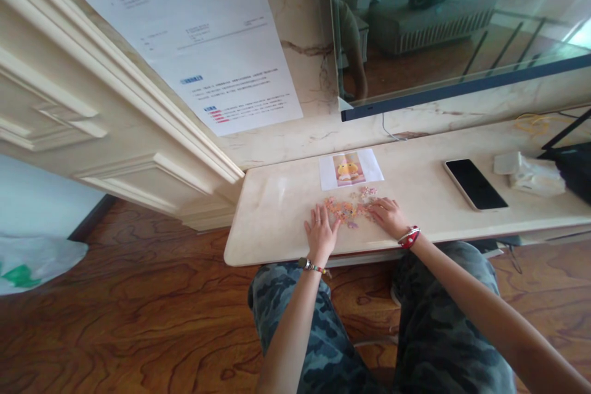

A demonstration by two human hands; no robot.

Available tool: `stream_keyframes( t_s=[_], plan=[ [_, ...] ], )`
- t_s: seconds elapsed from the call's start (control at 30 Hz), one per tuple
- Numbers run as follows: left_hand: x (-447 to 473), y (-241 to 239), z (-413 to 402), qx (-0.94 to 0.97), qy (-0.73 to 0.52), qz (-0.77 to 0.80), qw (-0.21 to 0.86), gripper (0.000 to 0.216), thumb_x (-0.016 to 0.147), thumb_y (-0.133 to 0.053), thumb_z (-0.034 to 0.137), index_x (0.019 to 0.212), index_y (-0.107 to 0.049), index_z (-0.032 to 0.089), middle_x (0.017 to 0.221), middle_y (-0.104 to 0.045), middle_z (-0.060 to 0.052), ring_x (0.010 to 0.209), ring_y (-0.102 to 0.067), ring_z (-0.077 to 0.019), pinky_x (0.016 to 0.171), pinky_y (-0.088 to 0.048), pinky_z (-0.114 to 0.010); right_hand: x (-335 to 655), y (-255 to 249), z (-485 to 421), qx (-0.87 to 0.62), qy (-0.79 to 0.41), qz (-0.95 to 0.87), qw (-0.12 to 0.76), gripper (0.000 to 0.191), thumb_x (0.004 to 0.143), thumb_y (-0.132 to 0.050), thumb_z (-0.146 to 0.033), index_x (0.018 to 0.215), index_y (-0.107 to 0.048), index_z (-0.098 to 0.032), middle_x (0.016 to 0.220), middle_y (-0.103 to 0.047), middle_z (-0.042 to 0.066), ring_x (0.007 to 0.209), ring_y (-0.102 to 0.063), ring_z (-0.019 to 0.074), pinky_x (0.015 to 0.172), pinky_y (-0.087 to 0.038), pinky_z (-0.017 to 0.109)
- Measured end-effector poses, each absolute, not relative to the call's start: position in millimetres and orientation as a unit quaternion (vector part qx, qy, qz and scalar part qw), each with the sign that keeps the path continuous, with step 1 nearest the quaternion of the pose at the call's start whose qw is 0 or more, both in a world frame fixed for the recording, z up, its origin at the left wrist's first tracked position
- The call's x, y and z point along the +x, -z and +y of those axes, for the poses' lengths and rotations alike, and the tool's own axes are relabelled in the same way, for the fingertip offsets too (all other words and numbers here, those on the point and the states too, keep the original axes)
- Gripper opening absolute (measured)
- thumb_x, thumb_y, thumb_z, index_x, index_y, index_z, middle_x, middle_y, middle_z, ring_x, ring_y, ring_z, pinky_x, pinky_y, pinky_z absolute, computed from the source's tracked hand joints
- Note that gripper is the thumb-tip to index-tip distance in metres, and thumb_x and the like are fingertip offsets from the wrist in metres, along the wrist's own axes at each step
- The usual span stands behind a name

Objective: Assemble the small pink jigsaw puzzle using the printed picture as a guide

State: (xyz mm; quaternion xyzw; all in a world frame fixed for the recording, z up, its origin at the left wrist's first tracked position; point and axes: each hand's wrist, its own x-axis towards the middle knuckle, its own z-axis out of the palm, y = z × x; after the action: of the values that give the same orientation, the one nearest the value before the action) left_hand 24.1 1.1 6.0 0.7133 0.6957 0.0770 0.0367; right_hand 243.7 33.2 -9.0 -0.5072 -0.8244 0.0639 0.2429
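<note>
A loose pile of small orange and pink jigsaw puzzle pieces (342,209) lies on the pale tabletop (272,215). My left hand (320,235) rests flat at the left edge of the pile, fingers spread and thumb near the pieces. At the right end of the pile, my right hand (388,217) has its fingers stretched over some pieces and touching them; no piece shows lifted in it. Just behind the pile is a white sheet with a printed yellow picture (349,168). A smaller cluster of pieces (368,191) sits beside the sheet's front edge.
To the right lie a phone (475,184) and a white plastic packet (530,173), with a black object (572,166) beyond. A television (462,24) hangs above the table. A large printed paper (221,43) is on the wall at left, near cream panelling (138,184).
</note>
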Motion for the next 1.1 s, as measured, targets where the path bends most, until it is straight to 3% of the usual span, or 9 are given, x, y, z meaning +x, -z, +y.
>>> stream_keyframes(
  t_s=[0.13, 0.3, 0.67, 0.93, 1.1],
  plan=[
    [22.3, -3.9, -8.0, 0.728, -0.051, 0.683, 0.036, 0.059, 0.083, -0.024, 0.048, 0.133, -0.018, 0.018, 0.139, -0.021, -0.01, 0.128, -0.016, -0.0263, 0.098, -0.024, -0.051, 250.7, 16.0, 17.1, -0.527, -0.05, -0.806, 0.266, 0.031, 0.083, -0.038, -0.03, 0.109, -0.053, -0.022, 0.113, -0.052, 0.009, 0.107, -0.043, 0.0199, 0.085, -0.037, 0.036],
    [27.6, -3.2, -0.2, 0.724, -0.025, 0.689, 0.037, 0.059, 0.083, -0.02, 0.049, 0.134, -0.015, 0.019, 0.14, -0.018, -0.007, 0.128, -0.013, -0.0263, 0.098, -0.022, -0.053, 252.1, 28.4, 18.9, -0.563, -0.025, -0.802, 0.2, 0.047, 0.083, -0.035, -0.036, 0.127, -0.034, -0.019, 0.128, -0.041, 0.01, 0.119, -0.032, 0.0241, 0.092, -0.032, 0.044],
    [31.8, -5.0, 14.4, 0.739, -0.04, 0.673, 0.021, 0.06, 0.082, -0.019, 0.052, 0.134, -0.011, 0.023, 0.141, -0.017, -0.003, 0.128, -0.01, -0.0284, 0.096, -0.023, -0.056, 238.5, 40.1, 50.5, -0.512, -0.016, -0.839, 0.183, 0.05, 0.084, -0.032, -0.037, 0.126, -0.037, -0.011, 0.13, -0.036, 0.014, 0.122, -0.028, 0.0263, 0.095, -0.032, 0.044],
    [36.5, -4.4, 23.4, 0.757, -0.053, 0.65, 0.028, 0.057, 0.083, -0.022, 0.05, 0.134, -0.01, 0.027, 0.141, -0.016, -0.001, 0.128, -0.012, -0.0294, 0.096, -0.022, -0.057, 234.6, 40.0, 62.5, -0.5, -0.026, -0.832, 0.237, 0.051, 0.083, -0.034, -0.038, 0.129, -0.031, -0.016, 0.131, -0.035, 0.013, 0.124, -0.024, 0.025, 0.095, -0.033, 0.044],
    [36.8, -2.5, 28.8, 0.766, -0.064, 0.639, 0.032, 0.056, 0.082, -0.022, 0.051, 0.133, -0.007, 0.032, 0.141, -0.016, 0.001, 0.128, -0.011, -0.0298, 0.095, -0.021, -0.059, 231.5, 39.0, 72.3, -0.517, -0.03, -0.825, 0.226, 0.053, 0.081, -0.037, -0.042, 0.126, -0.036, -0.015, 0.13, -0.035, 0.015, 0.123, -0.025, 0.0282, 0.094, -0.033, 0.046]
  ],
)
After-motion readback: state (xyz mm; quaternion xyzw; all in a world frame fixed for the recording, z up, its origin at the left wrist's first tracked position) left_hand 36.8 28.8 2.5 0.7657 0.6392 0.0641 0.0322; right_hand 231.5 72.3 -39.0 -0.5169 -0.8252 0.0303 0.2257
